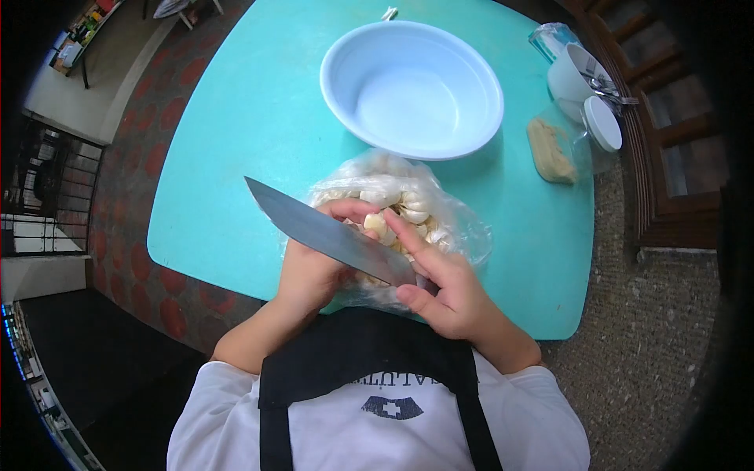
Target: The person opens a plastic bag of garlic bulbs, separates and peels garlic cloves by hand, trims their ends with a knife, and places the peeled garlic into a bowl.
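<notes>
A wide knife blade (pixel 314 226) slants across in front of my hands, its tip toward the upper left. My right hand (pixel 446 289) is closed on the knife near its lower right end; the handle is hidden. Between the fingertips of my left hand (pixel 310 267) is a pale garlic clove (pixel 377 224), which the right index finger also touches. Below and behind both hands lies an open clear plastic bag (pixel 467 228) with several garlic bulbs (pixel 414 207). Just beyond the bag stands a light blue basin (pixel 412 94) with nothing in it.
The turquoise table (pixel 228 157) bears a jar with a white lid (pixel 602 124), a container of beige paste (pixel 551 153) and a white bowl (pixel 569 77) of cutlery at the right. A wooden cabinet (pixel 683 157) stands beyond its right edge.
</notes>
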`<action>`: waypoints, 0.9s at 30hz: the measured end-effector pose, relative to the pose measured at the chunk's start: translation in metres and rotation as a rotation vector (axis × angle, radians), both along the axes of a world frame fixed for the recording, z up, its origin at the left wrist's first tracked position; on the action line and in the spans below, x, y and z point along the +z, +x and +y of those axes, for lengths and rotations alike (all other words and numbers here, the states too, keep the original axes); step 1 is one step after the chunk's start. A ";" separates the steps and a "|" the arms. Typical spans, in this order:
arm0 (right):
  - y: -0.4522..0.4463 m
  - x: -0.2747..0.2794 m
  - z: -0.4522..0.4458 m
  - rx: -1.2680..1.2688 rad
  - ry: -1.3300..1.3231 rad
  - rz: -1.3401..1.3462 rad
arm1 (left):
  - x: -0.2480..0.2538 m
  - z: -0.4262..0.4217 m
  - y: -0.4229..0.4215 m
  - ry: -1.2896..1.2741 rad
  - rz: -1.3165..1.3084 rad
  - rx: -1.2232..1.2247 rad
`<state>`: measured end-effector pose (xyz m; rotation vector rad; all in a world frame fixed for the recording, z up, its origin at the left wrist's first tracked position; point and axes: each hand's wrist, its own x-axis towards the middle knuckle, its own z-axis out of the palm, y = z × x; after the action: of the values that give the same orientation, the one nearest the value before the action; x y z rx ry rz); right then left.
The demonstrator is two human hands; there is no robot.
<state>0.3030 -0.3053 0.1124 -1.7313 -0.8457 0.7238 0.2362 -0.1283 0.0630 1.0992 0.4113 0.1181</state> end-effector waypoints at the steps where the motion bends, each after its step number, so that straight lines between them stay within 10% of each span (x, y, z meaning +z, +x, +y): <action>1: 0.000 -0.001 -0.001 0.006 0.017 0.008 | 0.000 0.001 0.000 0.016 -0.006 0.002; 27: 0.001 -0.016 0.001 0.035 0.098 -0.156 | 0.001 0.005 -0.006 0.096 0.033 0.007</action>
<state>0.3039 -0.3041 0.0960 -1.7043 -1.0038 0.5658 0.2305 -0.1232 0.0642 1.1956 0.4425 0.1277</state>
